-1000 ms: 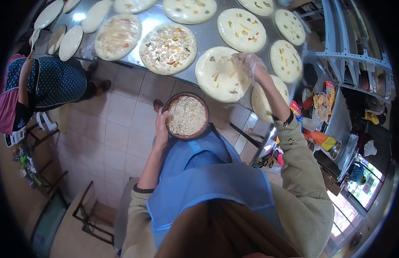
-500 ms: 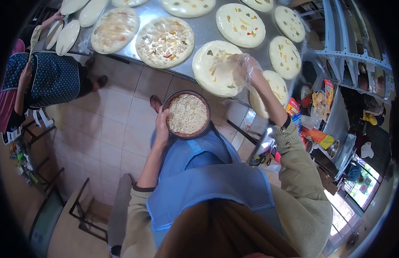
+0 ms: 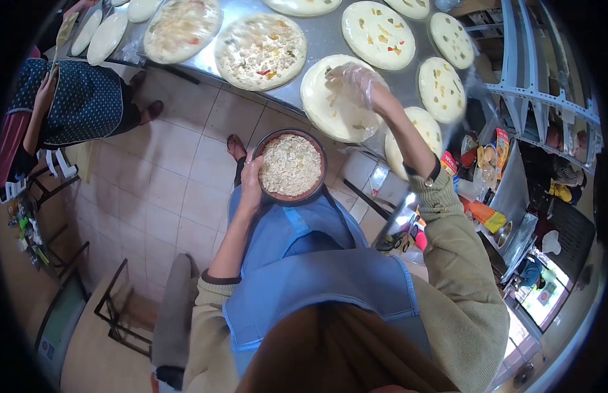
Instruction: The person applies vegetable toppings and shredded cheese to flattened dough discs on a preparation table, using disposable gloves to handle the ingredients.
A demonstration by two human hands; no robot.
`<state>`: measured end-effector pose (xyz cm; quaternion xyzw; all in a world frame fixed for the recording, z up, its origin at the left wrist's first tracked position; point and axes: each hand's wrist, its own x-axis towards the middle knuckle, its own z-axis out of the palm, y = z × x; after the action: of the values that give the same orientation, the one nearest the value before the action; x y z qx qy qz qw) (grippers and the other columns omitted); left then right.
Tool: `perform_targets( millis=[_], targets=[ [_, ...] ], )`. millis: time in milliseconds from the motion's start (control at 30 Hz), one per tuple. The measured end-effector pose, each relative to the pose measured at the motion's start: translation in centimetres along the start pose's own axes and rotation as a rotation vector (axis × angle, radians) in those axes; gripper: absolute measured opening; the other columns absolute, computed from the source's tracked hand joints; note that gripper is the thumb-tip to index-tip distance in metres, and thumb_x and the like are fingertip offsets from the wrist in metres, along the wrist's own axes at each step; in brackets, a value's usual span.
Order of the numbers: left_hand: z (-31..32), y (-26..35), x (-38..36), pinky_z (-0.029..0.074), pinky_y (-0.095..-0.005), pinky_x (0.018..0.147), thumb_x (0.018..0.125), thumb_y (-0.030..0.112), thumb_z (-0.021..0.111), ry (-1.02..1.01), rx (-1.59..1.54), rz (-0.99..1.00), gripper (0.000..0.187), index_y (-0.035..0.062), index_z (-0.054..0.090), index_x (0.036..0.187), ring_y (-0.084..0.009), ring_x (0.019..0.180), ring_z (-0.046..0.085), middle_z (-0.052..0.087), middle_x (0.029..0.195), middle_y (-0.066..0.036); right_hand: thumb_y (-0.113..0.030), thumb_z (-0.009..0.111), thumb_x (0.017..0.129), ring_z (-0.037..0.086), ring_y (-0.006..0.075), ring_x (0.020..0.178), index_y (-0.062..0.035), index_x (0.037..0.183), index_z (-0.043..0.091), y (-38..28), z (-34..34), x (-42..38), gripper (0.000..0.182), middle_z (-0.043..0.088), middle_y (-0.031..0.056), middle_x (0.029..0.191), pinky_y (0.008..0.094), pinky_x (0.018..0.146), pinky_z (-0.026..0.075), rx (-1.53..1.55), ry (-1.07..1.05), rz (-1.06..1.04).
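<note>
A round dark-rimmed bowl (image 3: 291, 165) of pale crumbly flakes is held in front of the blue apron, my left hand (image 3: 251, 185) closed around its left rim. My right hand (image 3: 356, 85), in a clear plastic glove, hovers over or touches the upper part of a round dough disc (image 3: 337, 118) at the metal table's near edge. Its fingertips point down and are blurred, so whether they hold anything is unclear. Left of it lies a disc (image 3: 261, 52) covered with flakes and bits of red and green. Dough discs with sparse coloured pieces (image 3: 378, 34) lie beyond and to the right.
A co-worker in a dotted apron (image 3: 85, 105) stands at the left, holding a utensil. The metal table's edge (image 3: 284, 101) runs in front of me. A side table with packets (image 3: 487, 213) and a blue metal rack (image 3: 533, 88) are at the right. Chairs stand lower left.
My right hand has moved from the right side of the near disc to its upper part. The view has shifted slightly, and the bowl stays in my left hand.
</note>
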<state>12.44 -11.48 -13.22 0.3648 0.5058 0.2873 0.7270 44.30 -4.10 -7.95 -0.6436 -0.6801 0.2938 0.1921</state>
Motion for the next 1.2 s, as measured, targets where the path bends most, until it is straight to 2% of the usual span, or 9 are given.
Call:
perform_targets(
  millis=[167, 200, 400, 500, 633, 700, 867, 1167, 1200],
  targets=[
    [0.0, -1.1, 0.3, 0.036, -0.0295, 0.093, 0.089, 0.030, 0.045, 0.008, -0.037, 0.019, 0.043, -0.0025, 0.050, 0.117, -0.0167, 0.105, 0.049, 0.054, 0.113, -0.009, -0.003, 0.053, 0.079, 0.061, 0.0316, 0.080, -0.0008, 0.093, 0.060, 0.4, 3.1, -2.8, 0.017, 0.062, 0.0189, 0.085, 0.0368, 0.073, 0.049, -0.022, -0.001, -0.006],
    [0.0, -1.1, 0.2, 0.036, -0.0296, 0.093, 0.089, 0.030, 0.045, 0.012, -0.040, 0.014, 0.043, -0.0026, 0.050, 0.117, -0.0167, 0.105, 0.049, 0.054, 0.113, -0.009, -0.010, 0.047, 0.084, 0.060, 0.0338, 0.081, -0.0001, 0.092, 0.060, 0.3, 3.6, -2.8, 0.018, 0.061, 0.0202, 0.084, 0.0375, 0.076, 0.048, -0.331, -0.106, -0.043],
    [1.4, 0.2, -0.1, 0.036, -0.0295, 0.093, 0.089, 0.029, 0.044, 0.013, -0.059, 0.014, 0.041, -0.0029, 0.052, 0.114, -0.0164, 0.103, 0.049, 0.054, 0.111, -0.009, -0.007, 0.047, 0.083, 0.059, 0.0344, 0.084, 0.0014, 0.095, 0.060, 0.5, 3.5, -6.2, 0.019, 0.060, 0.0222, 0.089, 0.0405, 0.077, 0.048, -0.262, 0.083, -0.064],
    [2.1, 1.1, -0.2, 0.035, -0.0289, 0.093, 0.089, 0.028, 0.043, -0.010, -0.033, 0.035, 0.040, -0.0031, 0.052, 0.112, -0.0160, 0.102, 0.049, 0.054, 0.109, -0.008, -0.005, 0.048, 0.082, 0.060, 0.0347, 0.085, -0.0006, 0.099, 0.061, -4.0, 0.6, -7.1, 0.022, 0.061, 0.0211, 0.092, 0.0407, 0.077, 0.049, -0.249, 0.096, 0.027],
    [3.3, 2.4, -0.5, 0.035, -0.0272, 0.093, 0.090, 0.025, 0.042, -0.077, 0.060, 0.115, 0.040, -0.0041, 0.048, 0.116, -0.0160, 0.103, 0.048, 0.052, 0.112, -0.010, -0.013, 0.053, 0.083, 0.061, 0.0348, 0.085, -0.0035, 0.101, 0.061, -8.4, 1.6, -8.8, 0.023, 0.062, 0.0189, 0.092, 0.0402, 0.078, 0.049, 0.092, -0.086, 0.153],
    [4.4, 3.1, -0.8, 0.035, -0.0266, 0.093, 0.090, 0.024, 0.042, -0.073, 0.044, 0.136, 0.040, -0.0044, 0.046, 0.119, -0.0163, 0.103, 0.048, 0.051, 0.114, -0.012, -0.017, 0.059, 0.080, 0.059, 0.0302, 0.099, -0.0072, 0.110, 0.059, -10.6, 3.0, -8.5, 0.031, 0.059, 0.0173, 0.107, 0.0387, 0.086, 0.047, -0.041, -0.389, 0.254],
    [5.8, 2.0, -0.8, 0.037, -0.0276, 0.092, 0.090, 0.022, 0.043, -0.013, 0.023, 0.162, 0.040, -0.0036, 0.045, 0.120, -0.0168, 0.104, 0.049, 0.053, 0.112, -0.014, -0.008, 0.059, 0.074, 0.056, 0.0324, 0.101, -0.0067, 0.120, 0.051, -12.1, 7.8, -11.6, 0.046, 0.052, 0.0158, 0.117, 0.0417, 0.082, 0.048, -0.252, -0.252, 0.073],
    [6.2, 2.1, -1.2, 0.036, -0.0276, 0.093, 0.091, 0.024, 0.041, -0.065, 0.033, 0.085, 0.042, -0.0031, 0.044, 0.122, -0.0176, 0.106, 0.048, 0.052, 0.115, -0.014, -0.002, 0.050, 0.074, 0.061, 0.0350, 0.076, -0.0030, 0.093, 0.065, -10.1, 6.3, -12.3, 0.024, 0.061, 0.0219, 0.076, 0.0430, 0.069, 0.049, 0.058, -0.116, 0.068],
    [6.3, 2.3, -1.2, 0.036, -0.0276, 0.093, 0.090, 0.024, 0.041, -0.059, 0.032, 0.078, 0.042, -0.0031, 0.044, 0.122, -0.0177, 0.106, 0.048, 0.051, 0.115, -0.014, 0.001, 0.054, 0.072, 0.062, 0.0333, 0.074, -0.0029, 0.093, 0.066, -9.6, 6.6, -12.4, 0.024, 0.063, 0.0194, 0.080, 0.0385, 0.069, 0.050, 0.042, -0.044, 0.056]
  ],
)
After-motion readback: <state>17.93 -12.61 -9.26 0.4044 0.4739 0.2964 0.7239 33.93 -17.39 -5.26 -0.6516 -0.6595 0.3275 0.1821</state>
